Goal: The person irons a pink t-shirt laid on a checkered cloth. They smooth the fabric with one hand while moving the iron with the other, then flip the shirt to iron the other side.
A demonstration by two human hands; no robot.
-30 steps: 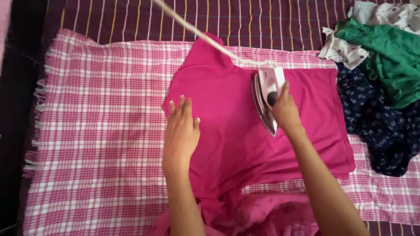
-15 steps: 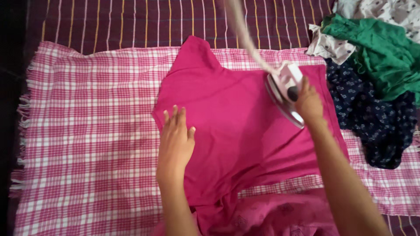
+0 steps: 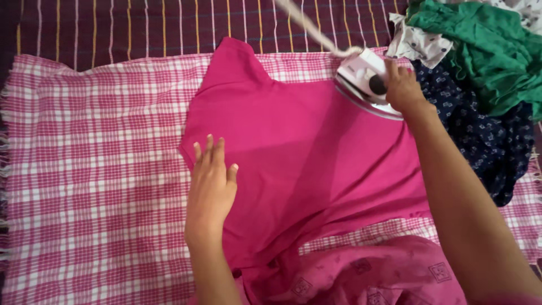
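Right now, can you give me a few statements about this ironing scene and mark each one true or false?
1. The right hand grips the iron. True.
2. The left hand lies flat on the pink shirt. True.
3. The shirt is spread on a plain blue sheet. False: it lies on a pink and white checked cloth.
4. The iron sits at the shirt's lower hem. False: it is at the far right corner.
5. A green garment is piled at the right. True.
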